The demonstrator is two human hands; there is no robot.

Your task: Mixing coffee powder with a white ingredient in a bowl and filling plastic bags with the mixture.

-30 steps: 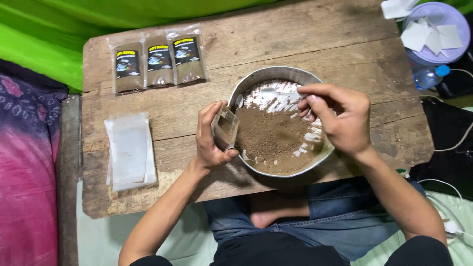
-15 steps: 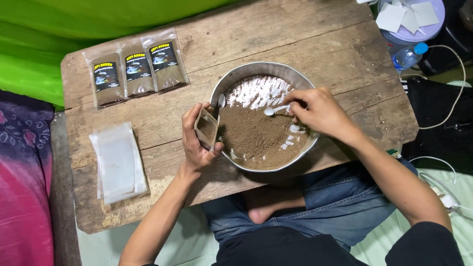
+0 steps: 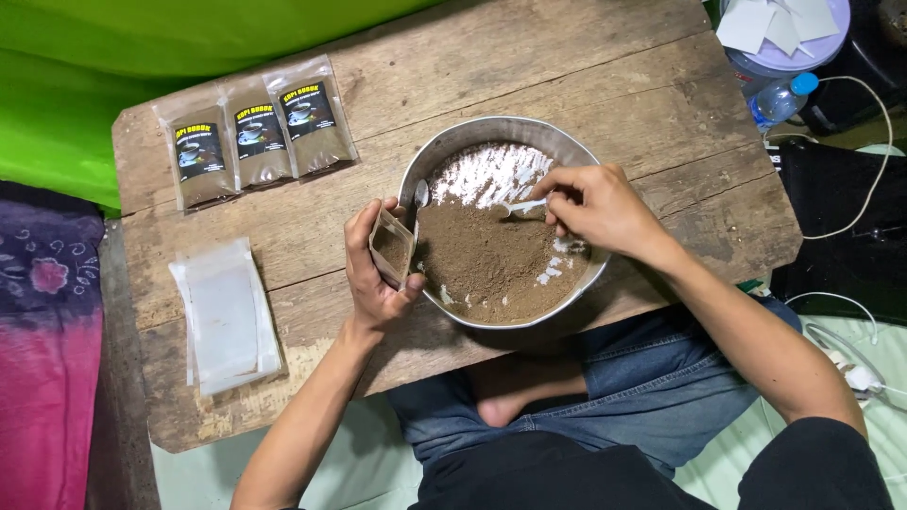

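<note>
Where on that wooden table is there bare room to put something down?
Bare wooden table lies behind the round metal bowl, and between the three filled packets and the empty clear pouches. Around the bowl it is crowded.

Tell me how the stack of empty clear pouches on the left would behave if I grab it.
The stack of empty clear pouches looks thin and flat, so probably floppy and very light. Its glossy film and uneven, fanned edges suggest the sheets may slide apart, so a grab would likely lift only some.

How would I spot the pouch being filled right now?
Find the round metal bowl of brown powder on the wooden table. At its left rim, the left hand holds a small pouch, open-mouthed, unlike the three sealed packets.
</note>
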